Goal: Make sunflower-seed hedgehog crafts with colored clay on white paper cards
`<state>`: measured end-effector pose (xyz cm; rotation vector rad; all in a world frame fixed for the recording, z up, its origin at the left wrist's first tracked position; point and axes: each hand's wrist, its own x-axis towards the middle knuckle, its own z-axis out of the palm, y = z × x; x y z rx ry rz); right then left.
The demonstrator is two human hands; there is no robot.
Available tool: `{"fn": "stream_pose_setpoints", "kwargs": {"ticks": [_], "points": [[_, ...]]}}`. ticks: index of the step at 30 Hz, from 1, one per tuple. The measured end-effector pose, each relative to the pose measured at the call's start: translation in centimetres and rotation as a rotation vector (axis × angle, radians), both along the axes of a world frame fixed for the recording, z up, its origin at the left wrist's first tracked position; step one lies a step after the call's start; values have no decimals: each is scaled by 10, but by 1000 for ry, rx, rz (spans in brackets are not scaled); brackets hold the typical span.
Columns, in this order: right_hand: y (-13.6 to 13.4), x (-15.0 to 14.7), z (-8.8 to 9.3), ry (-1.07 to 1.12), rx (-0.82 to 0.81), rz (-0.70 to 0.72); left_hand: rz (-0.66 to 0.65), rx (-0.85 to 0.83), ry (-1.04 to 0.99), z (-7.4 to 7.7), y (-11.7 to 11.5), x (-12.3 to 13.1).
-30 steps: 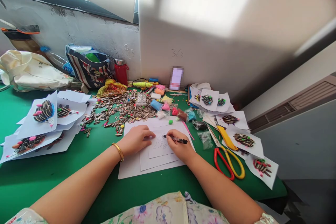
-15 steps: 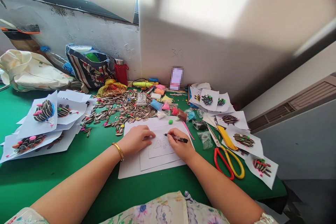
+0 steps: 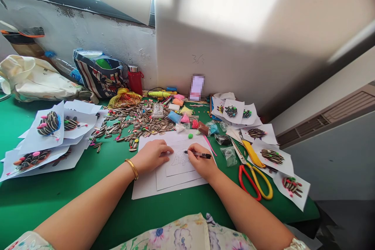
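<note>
My right hand [image 3: 202, 161] is closed around a black pen [image 3: 201, 155], its tip at a small sheet of white paper [image 3: 175, 170] that bears a line drawing [image 3: 179, 159]. Flat on the left side of the sheets rests my left hand [image 3: 154, 156], fingers stretched out and nothing held. A gold bracelet [image 3: 132, 168] circles that wrist. Beneath the small sheet lie larger white sheets [image 3: 143, 187]. A green clay ball [image 3: 190, 136] sits on the paper just above my right hand, and a pink stick [image 3: 211, 146] lies along the right edge.
Sunflower seeds [image 3: 140, 119] spread behind the paper, with bagged coloured clay [image 3: 175, 116] beside them. Scissors [image 3: 249, 175] and a yellow utility knife [image 3: 253, 154] lie at right. Seed-decorated paper cards lie left [image 3: 26, 140] and right [image 3: 288, 160]. A red bottle [image 3: 135, 80] stands behind.
My right hand and the pen have shifted very slightly to the right over the drawing. My left hand stays in place.
</note>
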<state>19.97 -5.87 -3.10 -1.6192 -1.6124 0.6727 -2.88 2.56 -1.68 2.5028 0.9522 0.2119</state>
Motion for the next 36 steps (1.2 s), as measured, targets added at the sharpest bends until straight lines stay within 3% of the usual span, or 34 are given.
{"fn": "stream_pose_setpoints", "kwargs": {"ticks": [36], "points": [[-3,-1,2,1,-32,-19,5,-9,3,-1,0,0]]}}
